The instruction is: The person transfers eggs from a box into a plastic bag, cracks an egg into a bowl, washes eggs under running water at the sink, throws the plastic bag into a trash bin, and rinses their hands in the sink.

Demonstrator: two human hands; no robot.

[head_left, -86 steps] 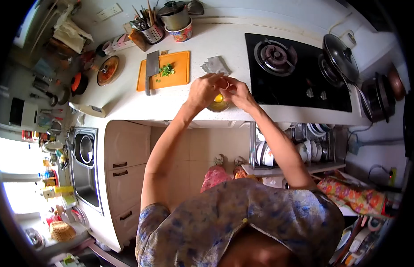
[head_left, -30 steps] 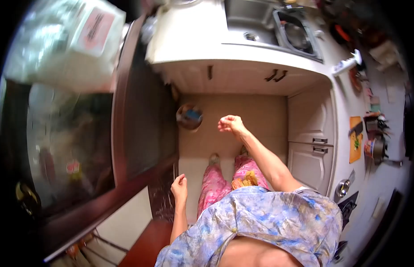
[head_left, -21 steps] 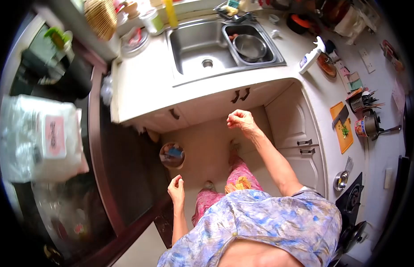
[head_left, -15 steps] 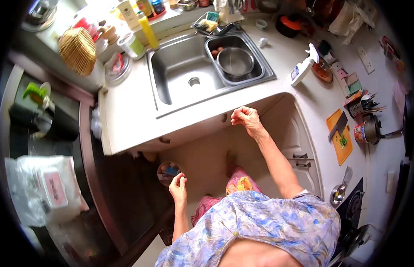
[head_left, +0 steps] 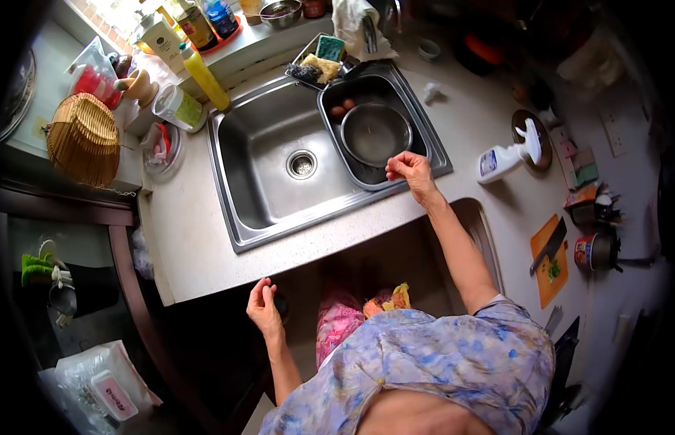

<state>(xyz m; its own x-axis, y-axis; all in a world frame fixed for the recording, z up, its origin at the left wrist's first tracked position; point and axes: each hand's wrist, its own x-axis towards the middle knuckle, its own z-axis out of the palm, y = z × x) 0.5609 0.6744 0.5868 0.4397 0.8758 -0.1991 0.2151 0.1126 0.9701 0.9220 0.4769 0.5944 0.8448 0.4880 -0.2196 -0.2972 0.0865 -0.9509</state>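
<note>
My right hand (head_left: 413,176) is over the front rim of the smaller sink basin (head_left: 370,174), close to the metal bowl (head_left: 376,136) inside it. Its thumb and fingertips are pinched together, and I see nothing between them. My left hand (head_left: 264,310) hovers in front of the counter edge, with thumb and fingers drawn together and nothing visible in them. Two brown eggs (head_left: 342,109) lie behind the bowl in the same basin. The larger basin (head_left: 268,156) with its drain is to the left.
A spray bottle (head_left: 508,154) stands on the right counter. Farther along are an orange cutting board (head_left: 548,286) with a knife (head_left: 549,246), and a pot (head_left: 606,251). Behind the sink are a sponge rack (head_left: 308,61) and a yellow bottle (head_left: 205,77). A woven fan (head_left: 84,138) sits left.
The view has moved closer to the sink. My right hand has gone from in front of the counter to over the sink's front rim. My left hand is now nearer the counter edge.
</note>
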